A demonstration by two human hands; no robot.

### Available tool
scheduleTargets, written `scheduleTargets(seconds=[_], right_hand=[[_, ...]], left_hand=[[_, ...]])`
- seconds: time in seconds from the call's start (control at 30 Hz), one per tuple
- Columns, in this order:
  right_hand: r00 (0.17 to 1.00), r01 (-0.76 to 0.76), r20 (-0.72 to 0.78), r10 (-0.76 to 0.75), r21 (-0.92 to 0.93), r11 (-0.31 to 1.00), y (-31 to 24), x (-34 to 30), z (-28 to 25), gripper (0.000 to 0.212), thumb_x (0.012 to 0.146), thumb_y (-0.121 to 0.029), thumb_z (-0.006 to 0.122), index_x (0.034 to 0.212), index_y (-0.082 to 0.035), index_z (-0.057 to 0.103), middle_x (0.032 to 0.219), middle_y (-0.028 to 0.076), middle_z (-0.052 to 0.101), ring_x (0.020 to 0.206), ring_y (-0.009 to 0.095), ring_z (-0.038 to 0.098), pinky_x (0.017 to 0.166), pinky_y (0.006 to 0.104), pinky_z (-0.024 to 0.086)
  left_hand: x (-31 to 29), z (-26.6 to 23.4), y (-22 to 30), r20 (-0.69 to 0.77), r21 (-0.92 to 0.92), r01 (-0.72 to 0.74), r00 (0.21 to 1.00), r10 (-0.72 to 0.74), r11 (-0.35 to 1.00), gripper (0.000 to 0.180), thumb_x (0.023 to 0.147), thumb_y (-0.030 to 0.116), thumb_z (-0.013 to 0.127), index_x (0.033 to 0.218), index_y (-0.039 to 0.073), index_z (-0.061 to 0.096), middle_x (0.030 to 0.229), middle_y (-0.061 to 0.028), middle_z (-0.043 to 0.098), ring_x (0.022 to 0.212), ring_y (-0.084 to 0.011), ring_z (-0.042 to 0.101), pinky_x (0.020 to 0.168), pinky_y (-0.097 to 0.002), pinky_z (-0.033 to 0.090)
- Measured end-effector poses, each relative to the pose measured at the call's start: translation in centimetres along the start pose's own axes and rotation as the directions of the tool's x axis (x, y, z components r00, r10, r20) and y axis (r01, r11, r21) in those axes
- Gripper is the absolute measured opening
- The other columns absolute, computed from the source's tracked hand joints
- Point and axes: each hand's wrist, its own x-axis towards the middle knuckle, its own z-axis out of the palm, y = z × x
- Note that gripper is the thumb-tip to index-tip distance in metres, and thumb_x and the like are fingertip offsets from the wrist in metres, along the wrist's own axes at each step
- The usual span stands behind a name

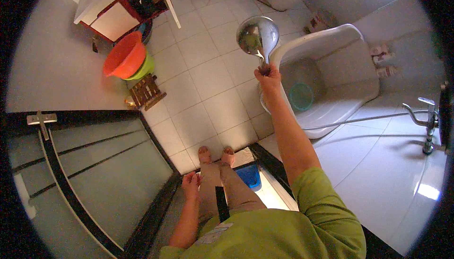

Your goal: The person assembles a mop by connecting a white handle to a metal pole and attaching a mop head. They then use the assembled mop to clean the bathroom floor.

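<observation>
My right hand (269,80) is closed round the handle of a shiny metal water ladle (257,34). The arm stretches forward, and the ladle's round bowl is over the tiled floor, just left of a white bathtub (347,33). Inside the tub a round teal basin (301,96) lies near its left wall. My left hand (191,183) hangs beside my left thigh, fingers loosely bent and slightly apart, with nothing seen in it.
A tap (428,122) with a grey hose (352,121) is at right. Orange (125,56) and green (143,68) basins and a small wooden stool (147,92) stand left, below a cabinet (116,21). A glass door (104,164) is near left, a blue container (250,176) behind my feet.
</observation>
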Motion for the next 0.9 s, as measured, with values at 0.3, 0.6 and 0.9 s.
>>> scheduleTargets(seconds=[0.3, 0.6, 0.9], right_hand=[[0.994, -0.105, -0.041, 0.106, 0.023, 0.994, -1.4, -1.8, -0.3, 0.028, 0.069, -0.005, 0.067, 0.091, -0.006, 0.049, 0.069, -0.002, 0.049, 0.061, 0.01, 0.045, 0.055, 0.024, 0.037], [0.987, -0.041, -0.154, 0.038, -0.014, 0.999, -2.9, -0.7, 2.6, 0.024, 0.069, -0.007, 0.067, 0.087, -0.005, 0.05, 0.068, 0.0, 0.049, 0.062, 0.01, 0.045, 0.055, 0.0239, 0.037], [0.993, -0.016, -0.12, -0.003, -0.163, 0.987, -4.2, -2.3, 3.9, 0.022, 0.068, -0.007, 0.067, 0.08, -0.004, 0.049, 0.063, 0.001, 0.048, 0.06, 0.013, 0.044, 0.054, 0.0275, 0.038]], left_hand=[[-0.8, 4.8, 5.5, 0.105, -0.007, -0.053, 0.993, 0.054, 0.999, 0.014, 0.085, 0.005, 0.049, 0.098, 0.0, 0.049, 0.086, -0.0099, 0.058, 0.07, -0.017, 0.057, 0.063, -0.0273, 0.049], [3.8, 3.1, 10.4, 0.173, 0.053, -0.094, 0.981, 0.084, 0.994, 0.023, 0.082, 0.008, 0.054, 0.103, 0.001, 0.047, 0.089, -0.0134, 0.058, 0.074, -0.0232, 0.059, 0.065, -0.0287, 0.05], [1.7, 9.9, 18.1, 0.532, 0.135, -0.365, 0.811, 0.243, 0.921, 0.023, 0.081, 0.005, 0.055, 0.103, 0.001, 0.05, 0.096, -0.0097, 0.056, 0.087, -0.0187, 0.056, 0.076, -0.0299, 0.048]])
